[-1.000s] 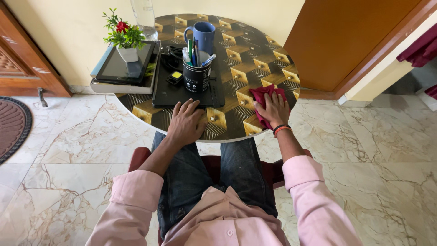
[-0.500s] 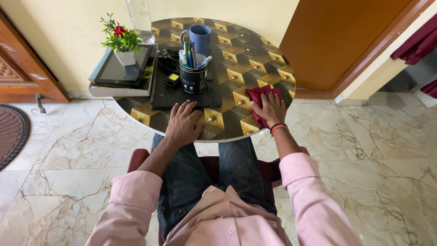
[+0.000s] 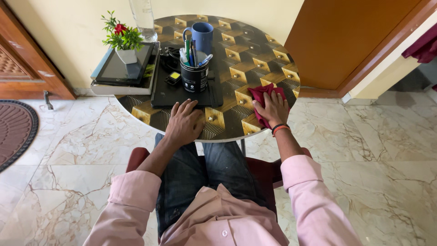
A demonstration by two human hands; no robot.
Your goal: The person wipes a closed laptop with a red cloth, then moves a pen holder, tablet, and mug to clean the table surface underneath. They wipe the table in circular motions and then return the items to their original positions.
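Observation:
My right hand point(image 3: 272, 109) presses flat on a dark red cloth point(image 3: 264, 95) at the right near edge of a round table point(image 3: 248, 59) with a gold and black cube pattern. My left hand point(image 3: 183, 123) rests palm down on the table's near edge, its fingertips touching the front of a closed black laptop point(image 3: 173, 93). On the laptop stands a black pen cup point(image 3: 194, 75) full of pens, with a small yellow and black gadget point(image 3: 173, 78) to its left.
A blue mug point(image 3: 201, 35) stands behind the pen cup. At the table's left a tablet point(image 3: 123, 68) lies on books, with a small potted plant point(image 3: 124, 40) on it. A clear bottle point(image 3: 143, 20) stands at the back. Marble floor all around, wooden doors left and right.
My right hand has shifted the red cloth only slightly on the table's right edge. The left hand stays in place. The view has wobbled a little.

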